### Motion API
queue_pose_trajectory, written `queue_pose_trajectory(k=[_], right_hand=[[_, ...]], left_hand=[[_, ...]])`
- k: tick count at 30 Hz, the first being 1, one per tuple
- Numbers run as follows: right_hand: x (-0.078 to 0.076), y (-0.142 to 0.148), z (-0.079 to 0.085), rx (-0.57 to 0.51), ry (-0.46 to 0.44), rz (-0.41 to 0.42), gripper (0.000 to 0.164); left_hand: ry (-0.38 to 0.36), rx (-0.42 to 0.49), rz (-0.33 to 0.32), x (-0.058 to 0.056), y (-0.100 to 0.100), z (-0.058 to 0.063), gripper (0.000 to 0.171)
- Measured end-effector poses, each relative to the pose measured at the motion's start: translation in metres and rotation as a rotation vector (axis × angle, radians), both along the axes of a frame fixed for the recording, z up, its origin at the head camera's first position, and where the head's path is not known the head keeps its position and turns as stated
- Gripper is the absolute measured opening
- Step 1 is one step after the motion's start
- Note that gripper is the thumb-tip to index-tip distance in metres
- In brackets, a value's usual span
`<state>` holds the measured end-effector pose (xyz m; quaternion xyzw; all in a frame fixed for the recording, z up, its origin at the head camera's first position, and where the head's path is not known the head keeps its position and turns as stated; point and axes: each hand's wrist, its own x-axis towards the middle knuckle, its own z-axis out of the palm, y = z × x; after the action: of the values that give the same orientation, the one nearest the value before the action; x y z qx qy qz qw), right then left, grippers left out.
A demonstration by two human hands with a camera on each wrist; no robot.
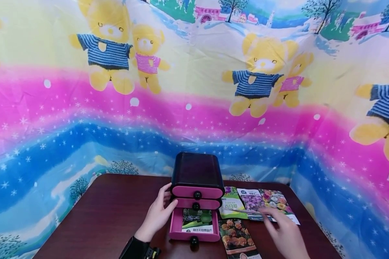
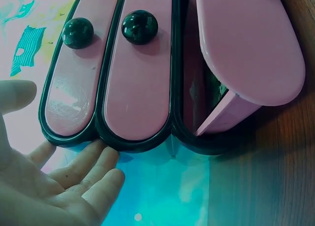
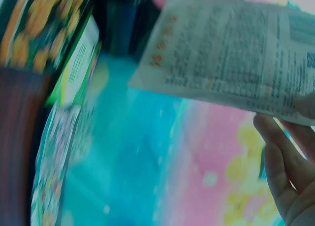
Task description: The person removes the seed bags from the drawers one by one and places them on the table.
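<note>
A black three-drawer box [image 1: 197, 168] with pink drawer fronts and round black knobs stands on the table. Its bottom drawer [image 1: 210, 236] is pulled out, and a seed packet [image 1: 197, 223] with a green picture lies inside. My left hand [image 1: 156, 215] rests along the box's left side, its fingers against the black casing in the left wrist view. To the right of the box, my right hand [image 1: 285, 230] pinches a seed packet [image 3: 221, 58] by one end. Close-up in the right wrist view, that packet's pale, densely printed side faces the camera; the head view shows it nearly edge-on.
Right of the box lie a green seed packet [image 1: 231, 210], a purple-flower packet [image 1: 251, 203] and a mixed-flower packet [image 1: 275, 199]. Nearer the front is an orange-flower packet [image 1: 236, 233]. A printed bear curtain [image 1: 194, 126] hangs behind the brown table [image 1: 110, 208].
</note>
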<state>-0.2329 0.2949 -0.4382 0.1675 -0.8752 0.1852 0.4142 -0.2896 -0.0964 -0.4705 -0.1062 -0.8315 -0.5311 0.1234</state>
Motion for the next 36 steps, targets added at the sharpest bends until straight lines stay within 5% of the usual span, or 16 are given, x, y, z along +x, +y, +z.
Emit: queue_pose_trajectory(k=[8,21,25,30,33,36], right_hand=[[0.015,0.048,-0.009,0.009,-0.176,-0.18,0.032],[0.02,0.095,-0.032,0.076,-0.512,-0.18,0.026],[0.018,0.109,-0.043,0.098,-0.578,-0.055,0.03],[0.007,0.135,-0.063,0.17,-0.647,0.268,0.024],[-0.006,0.156,-0.089,0.153,-0.742,0.387,0.019],[-0.025,0.182,-0.125,0.116,-0.869,0.41,0.011]], left_hand=[[-0.008,0.004,0.003,-0.001,-0.001,0.0,0.062],[-0.025,0.001,-0.007,-0.002,0.0,0.0,0.062],[-0.025,0.002,-0.006,-0.002,0.0,0.002,0.062],[-0.021,0.004,-0.003,-0.002,0.0,0.002,0.063],[-0.019,0.005,-0.004,-0.001,0.0,0.002,0.063],[-0.017,0.006,-0.006,-0.001,0.0,0.001,0.063]])
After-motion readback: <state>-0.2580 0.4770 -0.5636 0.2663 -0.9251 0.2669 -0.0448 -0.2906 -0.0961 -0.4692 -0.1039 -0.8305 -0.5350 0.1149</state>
